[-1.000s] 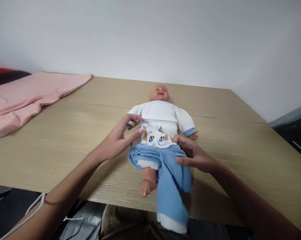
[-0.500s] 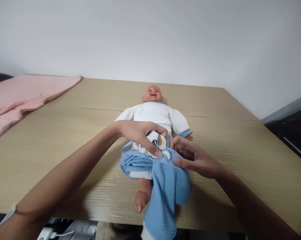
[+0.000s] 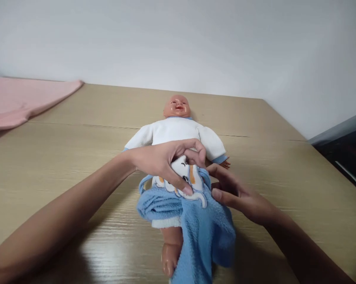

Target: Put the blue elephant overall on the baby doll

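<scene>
A baby doll [image 3: 178, 128] in a white, blue-cuffed top lies on its back, head away from me. Blue terry overalls [image 3: 200, 232] with an animal-face patch [image 3: 192, 177] cover its lower body. Bunched fabric wraps one thigh, and that bare foot [image 3: 168, 258] shows below it. The other trouser leg hangs loose toward me; whether a doll's leg is inside is hidden. My left hand [image 3: 172, 161] grips the overalls at the patch, thumb in front and fingers behind. At the side edge, my right hand [image 3: 237, 193] pinches the blue cloth, its fingertips partly tucked behind it.
The doll lies on a light wooden table [image 3: 77, 165] with a seam across it. A pink cloth [image 3: 27, 98] is spread at the far left. A pale wall [image 3: 178, 43] rises behind, and a dark object [image 3: 346, 154] stands past the right edge.
The view has shifted closer to the doll. My left fingers have moved further over the top of the patch, and the right side of the overalls is pulled outward in my right hand.
</scene>
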The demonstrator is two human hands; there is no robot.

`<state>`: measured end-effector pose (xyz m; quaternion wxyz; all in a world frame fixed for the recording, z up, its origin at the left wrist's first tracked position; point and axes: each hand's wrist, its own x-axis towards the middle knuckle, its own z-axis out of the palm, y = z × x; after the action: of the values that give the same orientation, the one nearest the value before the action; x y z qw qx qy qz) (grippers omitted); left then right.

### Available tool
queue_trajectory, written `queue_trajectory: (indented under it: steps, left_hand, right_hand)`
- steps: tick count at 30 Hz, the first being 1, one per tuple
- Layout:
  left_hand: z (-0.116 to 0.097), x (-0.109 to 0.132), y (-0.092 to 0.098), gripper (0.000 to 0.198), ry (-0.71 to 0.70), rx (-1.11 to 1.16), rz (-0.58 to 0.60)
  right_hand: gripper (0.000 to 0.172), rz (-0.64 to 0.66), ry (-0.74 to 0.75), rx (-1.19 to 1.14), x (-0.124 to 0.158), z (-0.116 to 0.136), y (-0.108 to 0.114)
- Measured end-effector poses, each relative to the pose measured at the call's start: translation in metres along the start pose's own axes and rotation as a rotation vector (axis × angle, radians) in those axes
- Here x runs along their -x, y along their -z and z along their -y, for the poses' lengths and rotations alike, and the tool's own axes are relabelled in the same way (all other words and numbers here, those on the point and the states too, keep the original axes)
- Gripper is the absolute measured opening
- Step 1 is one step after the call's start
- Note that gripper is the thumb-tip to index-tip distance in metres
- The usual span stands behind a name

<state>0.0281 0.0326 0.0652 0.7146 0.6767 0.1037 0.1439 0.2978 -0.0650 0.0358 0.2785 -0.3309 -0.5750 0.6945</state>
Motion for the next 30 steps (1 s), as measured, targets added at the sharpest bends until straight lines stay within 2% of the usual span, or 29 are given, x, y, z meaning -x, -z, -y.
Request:
queue_trajectory:
  steps: [2, 4, 8, 10, 12, 14, 16, 19, 21, 23, 25, 28, 30]
  left_hand:
    - [-0.004, 0.002, 0.000, 0.062, -0.007, 0.079, -0.018]
    - [-0.006, 0.002, -0.001, 0.058, 0.007, 0.091, -0.021]
    - [-0.006, 0.001, -0.003, 0.059, 0.065, -0.094, -0.026]
    - [-0.007, 0.001, -0.005, 0.056, 0.151, -0.202, 0.023]
    - [-0.008, 0.001, -0.007, 0.043, 0.218, -0.254, 0.141]
    - [-0.008, 0.002, -0.008, 0.028, 0.204, -0.242, 0.260]
    - [-0.006, 0.003, -0.008, 0.020, 0.139, -0.224, 0.287]
    - [-0.004, 0.005, -0.008, 0.026, 0.083, -0.232, 0.210]
    - [-0.002, 0.005, -0.009, 0.031, 0.107, -0.230, 0.171]
    - [0.000, 0.004, -0.011, 0.034, 0.140, -0.207, 0.150]
    - [0.002, 0.003, -0.012, 0.037, 0.178, -0.161, 0.196]
    - [0.005, 0.002, -0.011, 0.038, 0.263, -0.129, 0.370]
    - [0.007, 0.003, -0.009, 0.032, 0.278, -0.131, 0.434]
  right_hand:
    - [0.036, 0.052, -0.029, 0.045, 0.002, 0.002, -0.001]
    - [0.034, 0.075, 0.035, 0.098, 0.003, 0.004, -0.003]
    - [0.042, -0.020, 0.200, 0.035, 0.003, 0.002, -0.006]
    - [0.042, -0.095, 0.248, 0.014, 0.003, -0.003, -0.006]
    - [0.041, -0.147, 0.261, 0.052, 0.003, -0.007, -0.005]
    - [0.040, -0.168, 0.246, 0.134, 0.002, -0.007, -0.003]
    - [0.038, -0.132, 0.198, 0.226, 0.002, -0.003, -0.001]
    - [0.042, 0.033, 0.091, 0.331, 0.004, 0.007, 0.003]
    - [0.045, 0.139, 0.052, 0.374, 0.008, 0.013, 0.005]
    - [0.045, 0.189, 0.050, 0.385, 0.011, 0.016, 0.004]
    - [0.043, 0.189, 0.074, 0.331, 0.014, 0.016, 0.003]
    - [0.040, 0.109, 0.087, 0.163, 0.016, 0.011, 0.002]
    - [0.042, 0.051, 0.051, 0.085, 0.016, 0.006, 0.003]
